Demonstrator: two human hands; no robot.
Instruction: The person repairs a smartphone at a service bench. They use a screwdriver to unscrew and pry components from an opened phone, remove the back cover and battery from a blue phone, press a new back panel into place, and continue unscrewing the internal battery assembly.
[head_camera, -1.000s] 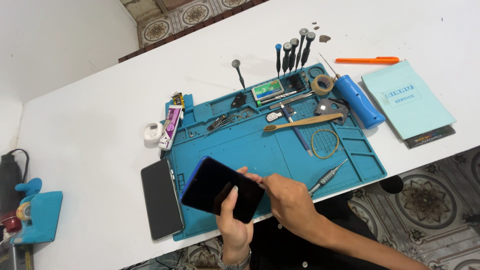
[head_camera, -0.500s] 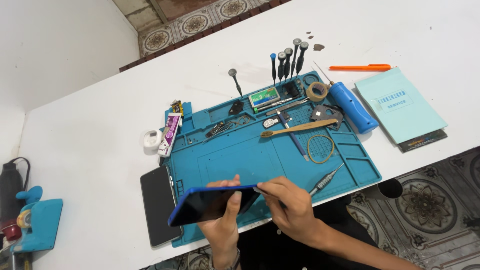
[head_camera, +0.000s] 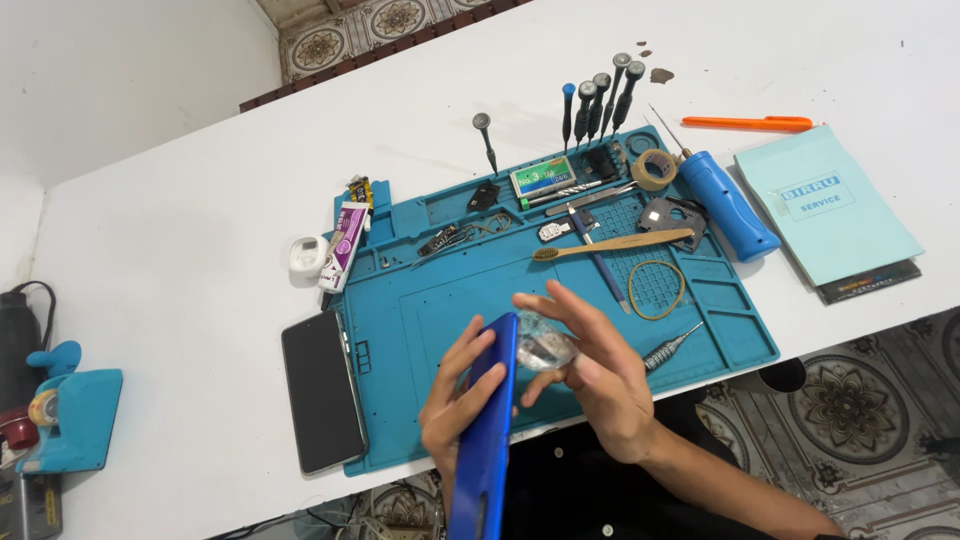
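Blue phone (head_camera: 487, 440) held on edge above the near rim of the blue work mat (head_camera: 450, 300), long axis running from the person's body away toward the mat. Left hand (head_camera: 455, 405) gripped it from the left side, fingers curled over its upper end. Right hand (head_camera: 590, 375) lay just right of that end, fingers loosely spread, pinching a small clear piece (head_camera: 545, 345) against the phone. Both hands equally close. A second dark phone (head_camera: 322, 390) lay flat on the tabletop (head_camera: 180, 260), left of the mat.
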